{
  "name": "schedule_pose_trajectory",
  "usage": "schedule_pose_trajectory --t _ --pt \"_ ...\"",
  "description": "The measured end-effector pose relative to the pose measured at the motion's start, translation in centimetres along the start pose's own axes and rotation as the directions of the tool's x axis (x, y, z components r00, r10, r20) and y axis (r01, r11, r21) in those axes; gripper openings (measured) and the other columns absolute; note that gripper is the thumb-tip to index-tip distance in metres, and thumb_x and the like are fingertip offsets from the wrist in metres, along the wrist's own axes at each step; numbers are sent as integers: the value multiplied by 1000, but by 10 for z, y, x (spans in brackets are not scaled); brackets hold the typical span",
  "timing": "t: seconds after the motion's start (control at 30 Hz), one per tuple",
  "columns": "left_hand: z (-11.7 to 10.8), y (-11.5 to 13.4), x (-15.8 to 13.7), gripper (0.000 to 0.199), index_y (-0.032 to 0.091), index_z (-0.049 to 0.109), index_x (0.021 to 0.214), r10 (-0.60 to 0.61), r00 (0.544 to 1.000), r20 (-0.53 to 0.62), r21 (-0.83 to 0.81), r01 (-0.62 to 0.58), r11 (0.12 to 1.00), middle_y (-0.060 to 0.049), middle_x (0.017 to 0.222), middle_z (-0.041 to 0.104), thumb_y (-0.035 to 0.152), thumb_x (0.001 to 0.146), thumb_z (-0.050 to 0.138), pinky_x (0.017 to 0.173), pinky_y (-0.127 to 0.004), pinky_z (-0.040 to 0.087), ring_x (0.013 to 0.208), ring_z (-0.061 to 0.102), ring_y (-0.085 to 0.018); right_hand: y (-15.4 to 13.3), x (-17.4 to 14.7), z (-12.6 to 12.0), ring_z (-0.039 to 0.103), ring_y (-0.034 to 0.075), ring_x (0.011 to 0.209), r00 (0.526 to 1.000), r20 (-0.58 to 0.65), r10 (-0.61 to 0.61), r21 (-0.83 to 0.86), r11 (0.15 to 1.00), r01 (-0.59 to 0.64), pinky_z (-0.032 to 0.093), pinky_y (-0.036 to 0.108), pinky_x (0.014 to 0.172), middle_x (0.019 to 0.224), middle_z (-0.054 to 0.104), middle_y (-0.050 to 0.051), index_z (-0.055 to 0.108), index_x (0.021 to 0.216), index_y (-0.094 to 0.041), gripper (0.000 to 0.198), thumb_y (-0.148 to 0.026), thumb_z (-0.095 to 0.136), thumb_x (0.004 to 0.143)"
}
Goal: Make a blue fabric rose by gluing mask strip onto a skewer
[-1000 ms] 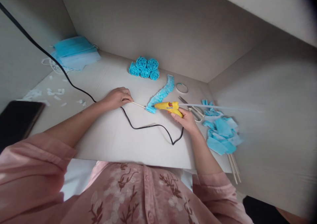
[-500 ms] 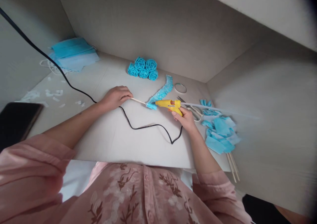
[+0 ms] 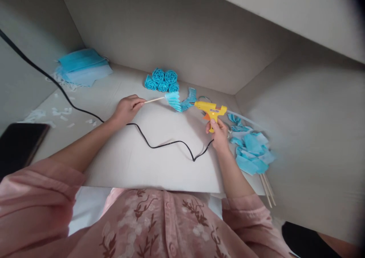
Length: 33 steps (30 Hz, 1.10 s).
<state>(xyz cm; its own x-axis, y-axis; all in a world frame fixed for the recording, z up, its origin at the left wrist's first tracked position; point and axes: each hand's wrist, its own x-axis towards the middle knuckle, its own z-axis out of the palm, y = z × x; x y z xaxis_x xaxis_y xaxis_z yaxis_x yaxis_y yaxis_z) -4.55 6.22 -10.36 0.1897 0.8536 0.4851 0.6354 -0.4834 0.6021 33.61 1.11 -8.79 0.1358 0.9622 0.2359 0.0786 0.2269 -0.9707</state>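
Observation:
My left hand (image 3: 129, 109) pinches one end of a thin wooden stick (image 3: 154, 100). At the stick's other end is a pleated blue strip (image 3: 173, 101), whose tail (image 3: 190, 98) trails to the right. My right hand (image 3: 219, 133) is wrapped round the handle of a yellow glue gun (image 3: 210, 109). Its nozzle points left, close to the strip's tail; whether they touch I cannot tell. From the gun's back a long translucent glue stick (image 3: 246, 120) sticks out. Several rolled blue flowers (image 3: 163, 80) sit in a cluster behind the strip.
A black cord (image 3: 154, 147) crosses the table to the gun. Blue face masks (image 3: 84, 66) are stacked at the back left, near white scraps (image 3: 61, 112) and a phone (image 3: 21, 144). Blue pieces (image 3: 252, 151) and wooden sticks (image 3: 266, 189) lie at the right. A ring (image 3: 204, 97) lies behind the gun.
The glue gun has drawn back to the right and tilted upright, its nozzle away from the stick's tip. The stick's far end has lifted and turned, with the blue strip fanning from it.

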Motion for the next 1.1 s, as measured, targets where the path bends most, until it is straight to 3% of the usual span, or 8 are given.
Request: schedule_pose_trajectory --t 0.13,0.23,0.33,0.5,0.7,0.8,0.9,1.1 --pt "-6 12 9 28 21 76 95 -150 987 -60 -123 142 982 -2 77 66 41 89 57 60 -27 41 67 54 -16 2 3 -1 44 10 47 999 -45 29 96 995 -24 36 25 46 55 54 -5 66 81 -23 41 -61 79 73" --pt "-13 29 18 27 22 77 96 -200 979 -33 -240 186 953 0 71 63 42 85 62 53 -25 37 58 48 -13 3 5 -2 46 9 47 995 -86 49 143 989 -36 35 24 45 55 54 -5 66 82 -22 43 -61 80 72" --pt "-24 57 28 25 22 78 94 -154 988 -19 -283 142 948 -1 72 65 41 82 67 53 -25 36 59 48 -13 2 6 -2 46 9 46 992 -112 55 172 984 -35 35 24 44 55 55 -5 66 81 -22 44 -62 81 71" --pt "-41 106 46 21 22 78 92 -87 991 -103 -350 46 936 0 72 65 37 81 71 53 -25 34 60 48 -11 -3 6 -2 47 9 47 991 -119 53 177 984 -31 36 25 44 55 55 -5 62 75 -22 46 -64 80 70" --pt "-48 130 68 14 21 74 85 -133 979 -156 -538 29 842 4 60 55 32 76 77 47 -25 31 51 41 -8 -4 10 -5 47 9 47 984 -157 90 227 972 -53 35 24 44 55 54 -5 57 73 -22 52 -67 81 67" --pt "-54 136 75 14 19 74 87 -118 982 -145 -547 20 837 3 61 58 29 77 79 45 -23 31 50 41 -7 -5 11 -8 45 9 46 991 -107 78 307 951 -42 36 25 44 54 50 -6 51 70 -23 56 -70 81 65" --pt "-58 141 78 12 17 75 91 -95 984 -150 -525 2 851 2 64 61 24 81 77 47 -23 33 51 42 -6 -9 9 -11 40 10 43 1000 16 21 368 929 -25 37 27 44 51 43 -7 50 70 -25 57 -74 78 66" --pt "-64 149 85 14 14 74 100 17 978 -207 -412 -103 905 1 70 63 22 89 75 53 -21 38 53 45 -4 -14 3 -11 37 12 42 992 127 -14 305 952 -25 39 33 46 49 37 -7 53 74 -26 56 -79 69 71"
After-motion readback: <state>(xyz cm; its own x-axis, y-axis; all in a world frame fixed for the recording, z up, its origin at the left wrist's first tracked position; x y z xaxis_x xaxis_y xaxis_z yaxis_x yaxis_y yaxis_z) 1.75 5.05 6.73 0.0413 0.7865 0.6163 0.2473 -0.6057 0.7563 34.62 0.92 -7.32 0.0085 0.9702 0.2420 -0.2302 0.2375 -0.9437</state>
